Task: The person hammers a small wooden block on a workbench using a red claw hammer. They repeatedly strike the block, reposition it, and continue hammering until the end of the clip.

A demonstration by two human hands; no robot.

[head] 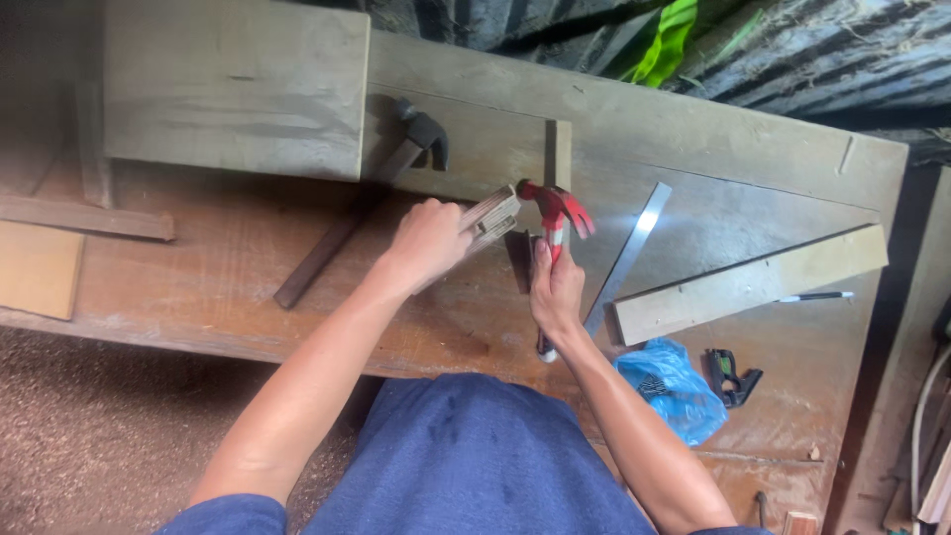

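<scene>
My left hand (428,238) grips a small pale wooden block (492,216) above the workbench. My right hand (555,292) holds a red claw hammer (555,208) by its handle, head up, right beside the block. The hammer's head almost touches the block's end. A short dark piece (519,260) stands under the block, between my hands.
A black hammer with a long wooden handle (342,233) lies at the left. A big board (238,89) covers the bench's back left. A metal ruler (629,258), a pale plank (748,282) with a pen (817,296), a blue plastic bag (674,388) and a small black tool (731,374) lie at the right.
</scene>
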